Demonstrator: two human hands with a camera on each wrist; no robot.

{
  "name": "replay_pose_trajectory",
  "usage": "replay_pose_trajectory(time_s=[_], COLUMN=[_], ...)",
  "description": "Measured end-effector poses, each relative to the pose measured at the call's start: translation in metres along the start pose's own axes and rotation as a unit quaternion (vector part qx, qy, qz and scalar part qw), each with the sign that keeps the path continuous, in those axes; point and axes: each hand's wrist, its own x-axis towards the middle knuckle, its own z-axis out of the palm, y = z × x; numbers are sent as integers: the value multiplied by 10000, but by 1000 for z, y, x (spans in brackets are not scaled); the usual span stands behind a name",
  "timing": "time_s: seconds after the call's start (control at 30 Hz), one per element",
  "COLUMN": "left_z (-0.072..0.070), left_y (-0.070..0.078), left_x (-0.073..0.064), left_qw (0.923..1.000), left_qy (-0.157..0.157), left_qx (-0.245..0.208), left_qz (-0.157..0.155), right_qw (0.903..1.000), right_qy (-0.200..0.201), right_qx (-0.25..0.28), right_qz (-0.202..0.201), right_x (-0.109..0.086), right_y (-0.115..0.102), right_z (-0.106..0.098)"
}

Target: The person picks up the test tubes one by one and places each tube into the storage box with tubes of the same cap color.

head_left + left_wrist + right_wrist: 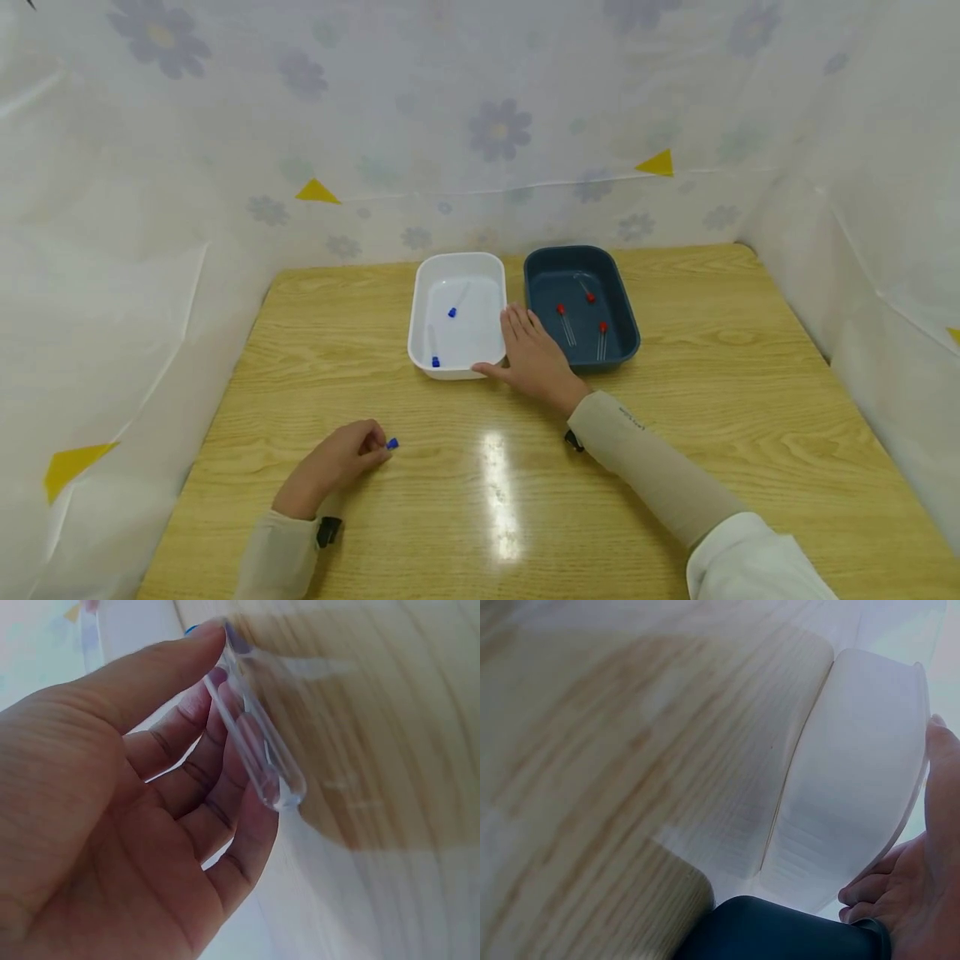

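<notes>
My left hand (pixel 339 458) is low over the near left of the table. Between thumb and fingertips it pinches a clear test tube (pixel 262 746) with a blue cap (pixel 393 443); the tube's rounded end points back toward the palm in the left wrist view. My right hand (pixel 538 360) rests at the near right corner of a white tray (pixel 472 343), its fingers extended along the rim and the thumb spread over the near edge. Inside that tray lie two test tubes with blue caps (pixel 452 312).
Right of the white tray stands a dark blue tray (pixel 543 271) holding three red-capped test tubes (pixel 603 327). Both trays sit near the back of the wooden table (pixel 712 392). A flowered sheet (pixel 420 125) hangs behind and at the sides.
</notes>
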Motion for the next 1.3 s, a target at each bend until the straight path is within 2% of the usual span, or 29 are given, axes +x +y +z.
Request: replay_pose_trajectory(time_s=[0.3,0.57,0.8,0.93,1.13,1.3], left_z=[3,-1,-7,-10,-20,-25], left_y=[6,17,31,42,63,78], left_x=[6,13,20,25,33,38], left_qw=[9994,9961,9939,9874,9702,9635], left_qy=[126,626,784,1070,1602,1694], left_qx=[76,155,27,223,525,673], left_qz=[306,596,777,1144,1742,1959], right_qw=[10000,10000,10000,10000,9999,9997], right_qy=[-2,2,17,15,156,218], right_qx=[-36,-10,-12,-11,-36,-44], right_qz=[-23,21,16,23,9,-30], right_x=[1,2,2,2,4,5], right_y=[2,3,4,5,8,9], right_z=[2,2,1,1,6,9])
